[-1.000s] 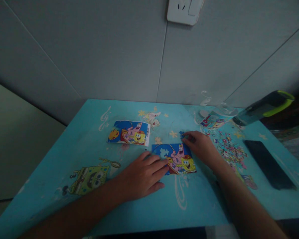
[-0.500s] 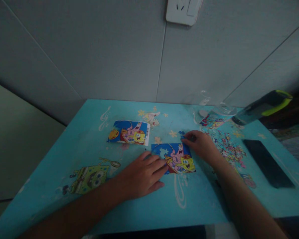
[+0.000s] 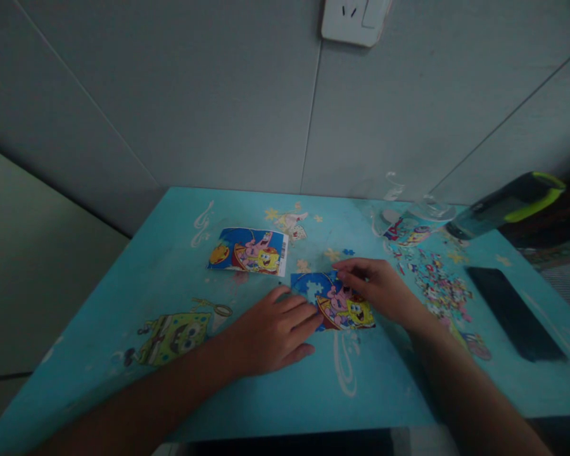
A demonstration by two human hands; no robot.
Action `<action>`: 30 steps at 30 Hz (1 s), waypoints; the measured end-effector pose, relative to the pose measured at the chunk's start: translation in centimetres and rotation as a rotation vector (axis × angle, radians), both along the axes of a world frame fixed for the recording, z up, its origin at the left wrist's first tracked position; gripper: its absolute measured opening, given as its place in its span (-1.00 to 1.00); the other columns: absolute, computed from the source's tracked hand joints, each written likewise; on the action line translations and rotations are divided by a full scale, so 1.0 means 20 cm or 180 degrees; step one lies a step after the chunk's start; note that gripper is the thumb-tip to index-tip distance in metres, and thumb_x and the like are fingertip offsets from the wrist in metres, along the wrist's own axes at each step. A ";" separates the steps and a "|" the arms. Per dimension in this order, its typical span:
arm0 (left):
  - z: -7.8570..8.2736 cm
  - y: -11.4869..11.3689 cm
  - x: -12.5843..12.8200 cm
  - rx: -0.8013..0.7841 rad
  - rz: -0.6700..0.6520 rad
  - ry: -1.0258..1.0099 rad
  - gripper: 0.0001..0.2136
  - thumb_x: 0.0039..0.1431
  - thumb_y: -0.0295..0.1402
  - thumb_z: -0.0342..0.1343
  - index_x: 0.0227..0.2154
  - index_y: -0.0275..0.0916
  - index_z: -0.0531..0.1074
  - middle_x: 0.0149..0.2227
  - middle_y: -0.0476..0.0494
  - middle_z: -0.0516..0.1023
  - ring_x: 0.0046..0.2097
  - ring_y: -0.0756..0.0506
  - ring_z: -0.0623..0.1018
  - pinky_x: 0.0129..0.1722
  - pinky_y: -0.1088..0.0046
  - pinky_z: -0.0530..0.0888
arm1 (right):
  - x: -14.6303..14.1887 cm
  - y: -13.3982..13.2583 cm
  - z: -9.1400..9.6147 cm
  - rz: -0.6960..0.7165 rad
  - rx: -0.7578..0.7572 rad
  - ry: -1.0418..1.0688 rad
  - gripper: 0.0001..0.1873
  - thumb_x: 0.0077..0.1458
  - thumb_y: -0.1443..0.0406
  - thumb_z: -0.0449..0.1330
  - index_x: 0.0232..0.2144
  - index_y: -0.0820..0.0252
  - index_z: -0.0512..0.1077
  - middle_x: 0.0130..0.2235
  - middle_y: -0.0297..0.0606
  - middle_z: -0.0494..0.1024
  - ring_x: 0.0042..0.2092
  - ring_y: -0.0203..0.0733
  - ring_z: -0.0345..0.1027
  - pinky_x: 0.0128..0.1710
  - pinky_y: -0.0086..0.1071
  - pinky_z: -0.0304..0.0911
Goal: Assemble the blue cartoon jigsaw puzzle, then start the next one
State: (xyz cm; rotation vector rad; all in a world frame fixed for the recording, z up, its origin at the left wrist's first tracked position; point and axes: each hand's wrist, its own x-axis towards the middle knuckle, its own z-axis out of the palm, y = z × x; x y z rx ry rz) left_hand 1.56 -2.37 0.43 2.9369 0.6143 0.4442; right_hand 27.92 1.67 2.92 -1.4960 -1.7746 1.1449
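A small jigsaw puzzle with a blue background, a pink figure and a yellow figure lies on the turquoise table. Gaps in its upper left show the table colour. My left hand rests palm down with fingers spread, its fingertips on the puzzle's left side. Over the upper right edge, my right hand pinches a small blue puzzle piece, mostly hidden by the fingers. One loose blue piece lies just beyond that hand. Behind the puzzle is a matching picture card with a white barcode strip.
Many loose puzzle pieces are heaped at the right. Beside them lies a dark phone-like slab. Behind stand a clear container with a printed label and a dark bottle with a yellow-green strap. A wall closes off the back.
My right hand has moved left from beside the loose blue piece to over the puzzle's upper edge, carrying a blue piece. The left hand stays in place. The view has shifted slightly.
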 end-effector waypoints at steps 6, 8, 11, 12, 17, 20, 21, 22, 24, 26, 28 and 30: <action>0.02 0.01 0.00 0.0053 0.0040 -0.0127 -0.63 0.40 -0.20 -0.02 0.12 -0.32 0.35 0.10 -0.27 0.47 0.12 -0.25 0.40 0.15 0.02 0.25 | -0.03 -0.03 0.01 0.0107 -0.0148 0.0303 -0.72 0.15 0.14 0.26 -0.17 0.17 0.60 -0.29 -0.27 0.65 -0.37 -0.27 0.45 -0.36 -0.40 0.38; 0.02 0.01 0.00 0.0028 0.0128 -0.0186 -0.65 0.39 -0.24 -0.02 0.11 -0.31 0.36 0.09 -0.27 0.47 0.12 -0.23 0.40 0.15 0.03 0.26 | -0.03 -0.03 0.00 0.0130 -0.0239 0.0425 -0.72 0.15 0.14 0.27 -0.17 0.17 0.59 -0.29 -0.27 0.65 -0.36 -0.28 0.45 -0.35 -0.41 0.38; 0.02 0.01 -0.01 0.0001 0.0329 -0.0285 -0.71 0.39 -0.27 -0.01 0.06 -0.28 0.40 0.07 -0.24 0.48 0.11 -0.22 0.41 0.15 0.05 0.27 | -0.02 -0.03 0.00 0.0176 -0.0316 0.0544 -0.72 0.14 0.14 0.28 -0.18 0.18 0.59 -0.28 -0.27 0.64 -0.35 -0.28 0.46 -0.32 -0.40 0.38; 0.02 0.02 -0.01 0.0001 0.0391 -0.0315 -0.72 0.38 -0.27 -0.01 0.04 -0.27 0.41 0.06 -0.23 0.49 0.11 -0.22 0.41 0.15 0.06 0.27 | -0.03 -0.03 0.00 0.0174 -0.0304 0.0539 -0.73 0.14 0.14 0.28 -0.19 0.18 0.59 -0.29 -0.27 0.64 -0.35 -0.28 0.45 -0.32 -0.40 0.38; 0.03 0.02 -0.01 -0.0002 0.0660 -0.0434 -0.78 0.38 -0.30 -0.01 -0.06 -0.23 0.47 0.00 -0.16 0.52 0.09 -0.19 0.43 0.18 0.05 0.25 | -0.02 -0.03 -0.02 0.0149 -0.0182 0.0402 -0.75 0.15 0.14 0.28 -0.23 0.18 0.58 -0.33 -0.28 0.62 -0.37 -0.28 0.42 -0.37 -0.42 0.33; 0.04 0.02 -0.01 0.0017 0.0766 -0.0447 -0.80 0.38 -0.30 0.00 -0.10 -0.23 0.48 -0.02 -0.16 0.53 0.09 -0.19 0.43 0.16 0.06 0.27 | -0.02 -0.03 -0.03 0.0138 -0.0163 0.0308 -0.74 0.16 0.13 0.26 -0.23 0.19 0.57 -0.35 -0.29 0.60 -0.39 -0.30 0.39 -0.40 -0.43 0.30; 0.04 0.02 -0.01 0.0022 0.0789 -0.0440 -0.80 0.38 -0.30 0.00 -0.11 -0.24 0.48 -0.03 -0.16 0.53 0.08 -0.20 0.44 0.15 0.07 0.28 | -0.02 -0.03 -0.03 0.0125 -0.0143 0.0268 -0.74 0.17 0.12 0.25 -0.23 0.19 0.57 -0.35 -0.29 0.60 -0.39 -0.30 0.38 -0.40 -0.43 0.30; 0.03 0.02 -0.01 0.0025 0.0808 -0.0433 -0.80 0.38 -0.30 0.00 -0.11 -0.24 0.49 -0.03 -0.16 0.53 0.08 -0.20 0.44 0.14 0.07 0.29 | -0.03 -0.03 -0.03 0.0110 -0.0118 0.0228 -0.73 0.18 0.12 0.24 -0.22 0.19 0.57 -0.34 -0.28 0.60 -0.39 -0.29 0.38 -0.40 -0.42 0.30; 0.03 0.03 -0.01 0.0030 0.0831 -0.0420 -0.80 0.38 -0.29 0.00 -0.12 -0.24 0.49 -0.04 -0.17 0.53 0.08 -0.21 0.43 0.14 0.06 0.29 | -0.03 -0.02 -0.03 0.0067 -0.0053 0.0142 -0.72 0.20 0.11 0.22 -0.20 0.18 0.56 -0.34 -0.28 0.59 -0.40 -0.28 0.37 -0.42 -0.42 0.30; 0.02 0.03 -0.02 0.0015 0.0834 -0.0403 -0.79 0.38 -0.28 0.00 -0.12 -0.24 0.49 -0.04 -0.19 0.53 0.09 -0.22 0.43 0.14 0.04 0.29 | -0.03 -0.02 -0.02 0.0009 -0.0022 0.0043 -0.70 0.21 0.10 0.19 -0.19 0.18 0.56 -0.34 -0.27 0.59 -0.42 -0.28 0.36 -0.45 -0.41 0.29; 0.02 0.03 -0.02 -0.0012 0.0827 -0.0384 -0.79 0.38 -0.28 0.00 -0.12 -0.24 0.49 -0.03 -0.19 0.53 0.09 -0.22 0.42 0.15 0.03 0.28 | -0.03 -0.02 -0.02 -0.0043 -0.0013 -0.0020 -0.69 0.21 0.09 0.18 -0.19 0.19 0.55 -0.34 -0.26 0.59 -0.45 -0.28 0.35 -0.48 -0.41 0.29; 0.02 0.03 -0.02 -0.0035 0.0818 -0.0377 -0.79 0.38 -0.28 0.00 -0.12 -0.25 0.49 -0.03 -0.19 0.52 0.10 -0.22 0.42 0.15 0.03 0.28 | -0.03 -0.02 -0.01 -0.0060 0.0005 -0.0043 -0.68 0.21 0.09 0.18 -0.18 0.19 0.55 -0.33 -0.25 0.59 -0.46 -0.28 0.36 -0.49 -0.41 0.29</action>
